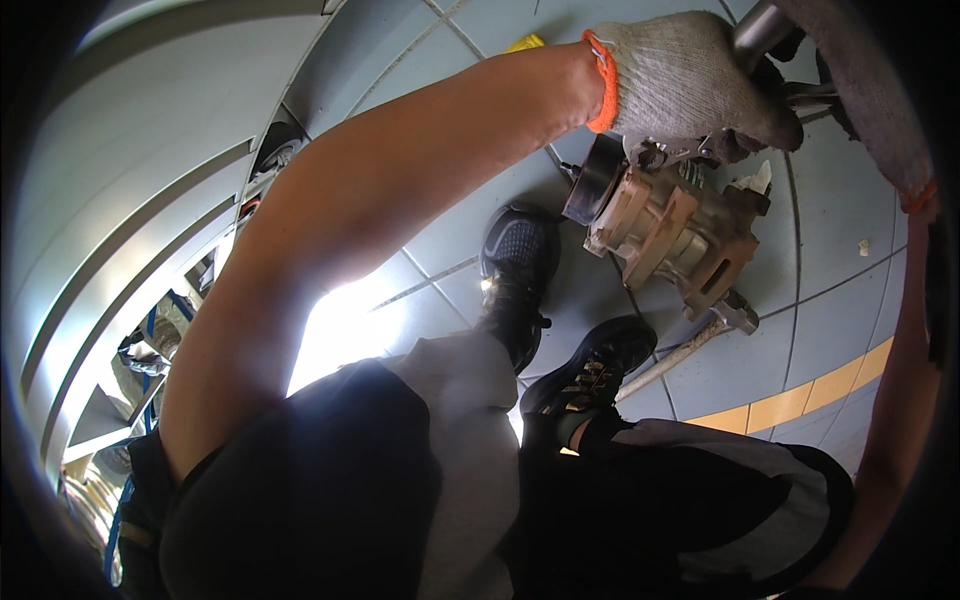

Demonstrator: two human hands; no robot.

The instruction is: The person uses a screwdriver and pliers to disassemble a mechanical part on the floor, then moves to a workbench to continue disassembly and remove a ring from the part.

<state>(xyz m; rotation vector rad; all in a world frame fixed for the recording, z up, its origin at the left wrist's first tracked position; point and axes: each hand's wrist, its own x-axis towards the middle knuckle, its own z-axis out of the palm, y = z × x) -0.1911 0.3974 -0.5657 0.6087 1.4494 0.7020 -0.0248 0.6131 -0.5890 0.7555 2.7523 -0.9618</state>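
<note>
Curls the gloved left hand (700, 85) around a metal rod (763, 37), at the far side of the machine part (655, 225) lying on the tiled floor (835, 205). Holds the gloved right hand (880, 105) beyond the machine part, to its right; cannot tell that grip. Plants black shoes (520, 255) to the machine part's left.

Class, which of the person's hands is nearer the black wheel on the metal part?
Left. The left hand is above and right of the black wheel in the picture; the right hand is farther off, at the upper right edge.
</note>
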